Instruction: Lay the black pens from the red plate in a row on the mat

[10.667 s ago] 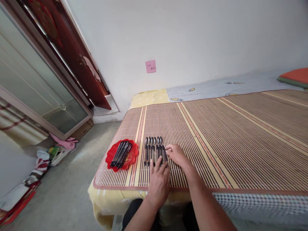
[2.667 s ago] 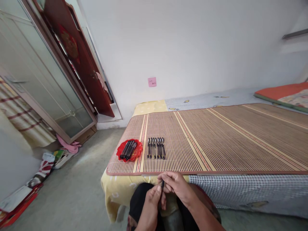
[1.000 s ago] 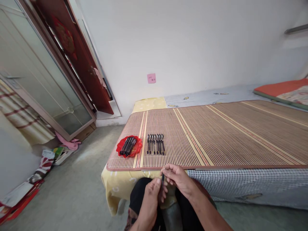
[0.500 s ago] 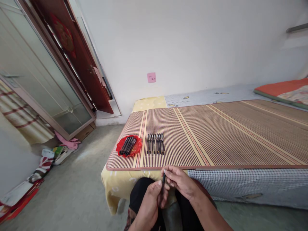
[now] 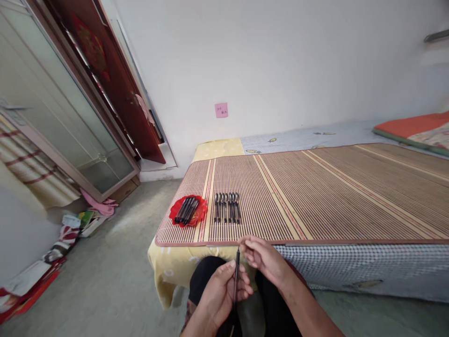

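Note:
Between the thumb and fingers of my left hand (image 5: 219, 290) a slim black pen (image 5: 236, 274) stands nearly upright, its pointed tip up. My right hand (image 5: 264, 260) is just right of the tip and apart from it, with thumb and forefinger pinched together. Whatever small thing may be in that pinch is too small to make out. Beyond my hands, several black pens (image 5: 227, 208) lie side by side in a row on the striped mat (image 5: 280, 201). Left of them, a red scalloped dish (image 5: 202, 211) holds several more black pens (image 5: 186, 210).
The mat lies on a bed with a yellow and blue-checked sheet (image 5: 333, 267). A folded orange quilt (image 5: 414, 124) is at the far right. A pink note (image 5: 221, 110) is stuck on the wall. Papers and cloths (image 5: 63, 243) lie on the floor at left.
My right hand has drawn slightly up and away from the pen's tip, which now shows bare. My left fingers have opened out a little around the pen.

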### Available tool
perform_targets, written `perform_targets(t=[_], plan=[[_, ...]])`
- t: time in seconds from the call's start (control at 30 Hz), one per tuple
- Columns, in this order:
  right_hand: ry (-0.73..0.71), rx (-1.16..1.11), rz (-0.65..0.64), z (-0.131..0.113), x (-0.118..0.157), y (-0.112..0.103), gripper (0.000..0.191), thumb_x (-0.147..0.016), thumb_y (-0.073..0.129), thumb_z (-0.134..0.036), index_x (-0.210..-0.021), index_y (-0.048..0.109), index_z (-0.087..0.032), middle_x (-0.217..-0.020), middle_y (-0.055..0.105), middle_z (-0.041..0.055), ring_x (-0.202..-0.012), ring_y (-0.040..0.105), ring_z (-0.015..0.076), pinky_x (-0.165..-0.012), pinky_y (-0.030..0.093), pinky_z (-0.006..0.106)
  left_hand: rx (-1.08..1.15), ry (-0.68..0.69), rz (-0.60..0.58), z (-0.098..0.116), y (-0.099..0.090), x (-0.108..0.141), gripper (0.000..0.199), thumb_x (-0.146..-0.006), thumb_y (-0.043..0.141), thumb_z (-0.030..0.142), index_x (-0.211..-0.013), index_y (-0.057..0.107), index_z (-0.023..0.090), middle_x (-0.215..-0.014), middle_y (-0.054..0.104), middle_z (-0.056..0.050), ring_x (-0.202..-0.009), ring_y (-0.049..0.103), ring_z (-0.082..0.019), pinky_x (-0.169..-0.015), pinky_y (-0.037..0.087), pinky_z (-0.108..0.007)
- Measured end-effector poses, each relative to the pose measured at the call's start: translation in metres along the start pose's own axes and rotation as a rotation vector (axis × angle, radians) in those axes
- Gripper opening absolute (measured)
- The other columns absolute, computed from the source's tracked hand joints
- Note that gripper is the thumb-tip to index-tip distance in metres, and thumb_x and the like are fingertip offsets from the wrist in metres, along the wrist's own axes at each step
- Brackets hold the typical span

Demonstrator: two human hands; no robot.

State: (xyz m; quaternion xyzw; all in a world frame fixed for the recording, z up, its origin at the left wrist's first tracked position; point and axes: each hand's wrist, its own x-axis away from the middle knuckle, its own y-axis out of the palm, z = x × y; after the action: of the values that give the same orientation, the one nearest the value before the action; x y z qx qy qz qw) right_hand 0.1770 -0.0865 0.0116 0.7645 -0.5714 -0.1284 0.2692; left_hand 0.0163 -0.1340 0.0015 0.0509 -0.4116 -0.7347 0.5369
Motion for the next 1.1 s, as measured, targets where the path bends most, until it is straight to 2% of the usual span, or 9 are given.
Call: perform_targets(t=[0.1,0.23,0.33,0.47,0.57,0.67,0.77,0.87,1.1], plan=[[0.078,0.2,-0.036,0.0,0.006,0.007,0.039,-0.077,0.077,-0.051,-0.089,0.066,-0.016,-0.056,0.055,-0.0047,-0.044,0.04,0.0057,-0.042,0.023,0.018,-0.012,0.001,-0.007,0.0,0.0,-0.001,0.039,-0.078,0.081,0.047,-0.084,0.068,0.012,-0.072,0.073,-0.007,-0.056,0.07,-0.016,-0.053,0.049,-0.021],[0.086,0.204,-0.008,0.001,0.006,0.012,0.043,-0.074,0.079,-0.055,-0.081,0.058,-0.018,-0.05,0.05,-0.0072,-0.04,0.04,0.0058,-0.042,0.021,0.018,-0.046,-0.021,-0.021,0.002,0.003,0.001,0.04,-0.078,0.08,0.05,-0.081,0.067,0.012,-0.069,0.073,-0.007,-0.056,0.07,-0.016,-0.053,0.05,-0.022],[0.014,0.134,0.062,-0.004,-0.002,0.006,0.044,-0.069,0.084,-0.051,-0.072,0.056,-0.018,-0.048,0.033,-0.0126,-0.04,0.021,0.0019,-0.04,0.011,0.018,-0.097,-0.057,-0.044,0.004,0.004,0.006,0.039,-0.078,0.079,0.048,-0.08,0.066,0.012,-0.07,0.073,-0.008,-0.059,0.072,-0.019,-0.055,0.052,-0.023],[-0.152,0.044,0.192,-0.031,-0.012,-0.017,0.039,-0.066,0.087,-0.045,-0.074,0.06,-0.017,-0.053,0.035,-0.0108,-0.043,0.023,0.003,-0.039,0.014,0.018,-0.143,-0.083,-0.062,0.005,0.0,0.008,0.039,-0.078,0.079,0.048,-0.081,0.064,0.013,-0.075,0.074,-0.009,-0.064,0.073,-0.02,-0.055,0.052,-0.023],[-0.325,-0.052,0.336,-0.056,-0.012,-0.038,0.035,-0.065,0.088,-0.04,-0.078,0.065,-0.018,-0.055,0.036,-0.0098,-0.044,0.023,0.0037,-0.037,0.016,0.018,-0.133,-0.057,-0.058,0.006,-0.006,0.005,0.037,-0.078,0.08,0.046,-0.079,0.063,0.013,-0.076,0.074,-0.009,-0.058,0.07,-0.016,-0.045,0.041,-0.017],[-0.371,-0.085,0.377,-0.064,-0.006,-0.051,0.032,-0.066,0.088,-0.037,-0.079,0.067,-0.017,-0.056,0.034,-0.0094,-0.044,0.024,0.0033,-0.036,0.018,0.016,-0.019,-0.048,-0.032,0.012,-0.008,0.001,0.038,-0.083,0.075,0.048,-0.088,0.067,0.011,-0.079,0.075,-0.011,-0.05,0.061,-0.01,-0.04,0.027,-0.016],[-0.267,-0.048,0.299,-0.049,0.001,-0.046,0.035,-0.066,0.089,-0.041,-0.079,0.066,-0.017,-0.055,0.033,-0.0097,-0.043,0.023,0.0026,-0.036,0.016,0.015,0.081,-0.089,-0.056,0.02,-0.003,0.0,0.049,-0.086,0.07,0.053,-0.103,0.069,0.008,-0.085,0.075,-0.014,-0.053,0.056,-0.009,-0.042,0.022,-0.016],[-0.119,-0.014,0.189,-0.024,0.004,-0.027,0.039,-0.067,0.088,-0.046,-0.076,0.063,-0.017,-0.052,0.032,-0.011,-0.042,0.019,0.0023,-0.037,0.013,0.016,0.02,-0.044,-0.06,0.023,0.007,-0.001,0.052,-0.083,0.071,0.055,-0.105,0.07,0.007,-0.086,0.074,-0.015,-0.057,0.054,-0.009,-0.045,0.023,-0.017],[0.009,0.067,0.098,0.005,-0.005,0.0,0.042,-0.071,0.083,-0.051,-0.075,0.058,-0.017,-0.051,0.033,-0.012,-0.041,0.02,0.0019,-0.039,0.012,0.017,-0.244,0.213,0.065,0.012,0.009,-0.005,0.035,-0.073,0.085,0.041,-0.072,0.065,0.012,-0.057,0.062,0.0,-0.042,0.032,-0.003,-0.044,0.019,-0.02]])
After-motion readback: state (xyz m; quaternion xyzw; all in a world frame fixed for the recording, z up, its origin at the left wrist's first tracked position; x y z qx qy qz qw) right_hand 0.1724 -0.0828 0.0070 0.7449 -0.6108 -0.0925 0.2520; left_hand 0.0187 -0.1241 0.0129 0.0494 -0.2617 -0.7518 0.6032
